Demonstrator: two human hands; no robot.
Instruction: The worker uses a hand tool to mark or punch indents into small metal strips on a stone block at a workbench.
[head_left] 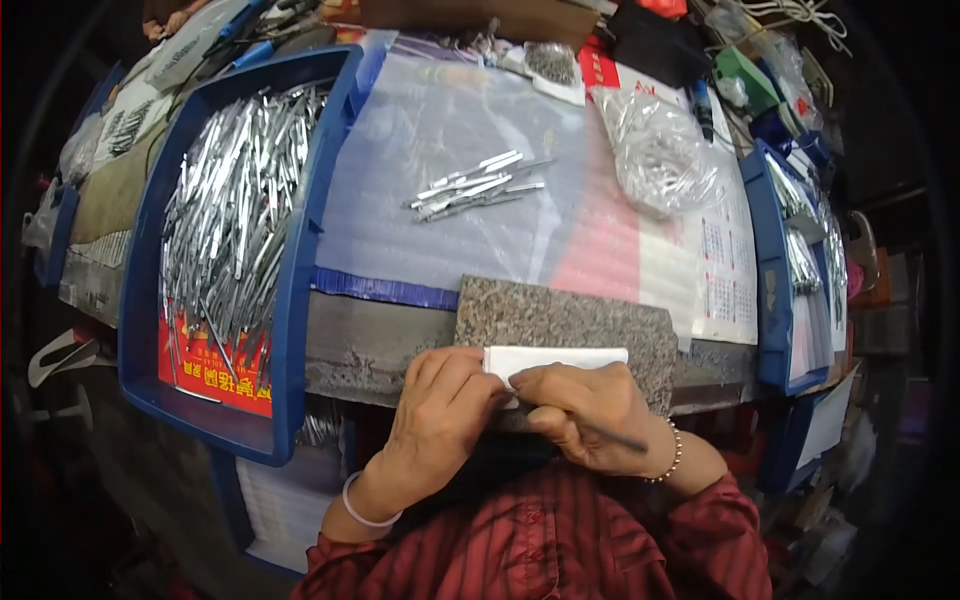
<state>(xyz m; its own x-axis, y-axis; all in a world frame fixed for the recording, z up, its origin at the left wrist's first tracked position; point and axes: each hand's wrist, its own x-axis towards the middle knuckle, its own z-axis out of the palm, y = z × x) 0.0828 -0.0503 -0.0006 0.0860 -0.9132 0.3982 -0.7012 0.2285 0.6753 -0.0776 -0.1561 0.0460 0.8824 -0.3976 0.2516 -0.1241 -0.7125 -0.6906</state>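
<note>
My left hand and my right hand meet at the near edge of a speckled granite slab. Between them lies a flat white rectangular piece; my left fingers pinch its left end. My right hand grips a thin dark rod-like tool, its tip at the white piece. A small heap of several silver metal strips lies farther back on clear plastic sheeting.
A blue tray full of silver metal strips stands at the left. A clear bag of small metal parts sits at back right. More blue trays line the right edge. Cluttered tools and bags fill the back.
</note>
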